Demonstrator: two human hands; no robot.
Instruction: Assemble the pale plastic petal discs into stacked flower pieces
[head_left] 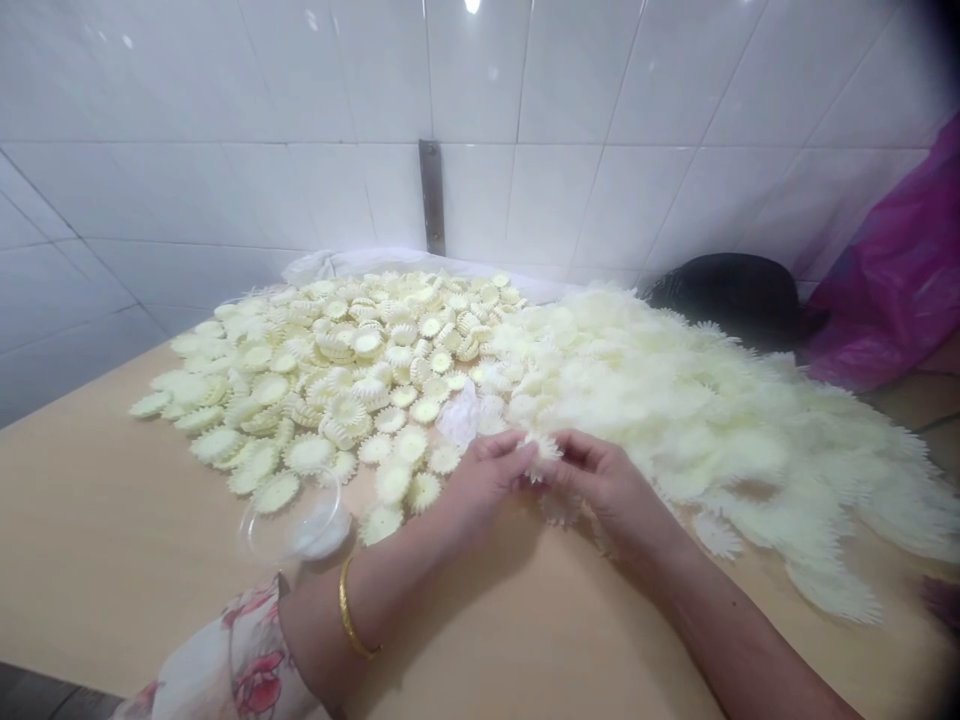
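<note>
My left hand (491,468) and my right hand (600,482) meet near the middle of the table. Between their fingertips they pinch one small pale-yellow artificial flower (541,458) with pointed petals. Both hands are closed on it. Left of them spreads a heap of cupped, pale-yellow flower pieces (345,410) with notched edges. To the right lies a pile of flatter, thin flower petal layers (720,440), partly blurred. Just beyond my left hand sits a crumpled white piece (459,412), its kind unclear.
A clear round container (259,535) with something white (321,532) stands at the left front of the wooden table (97,540). Behind the piles are white cloth (375,263), a dark rounded object (731,290) and pink plastic (892,270). A tiled wall (315,190) closes off the back.
</note>
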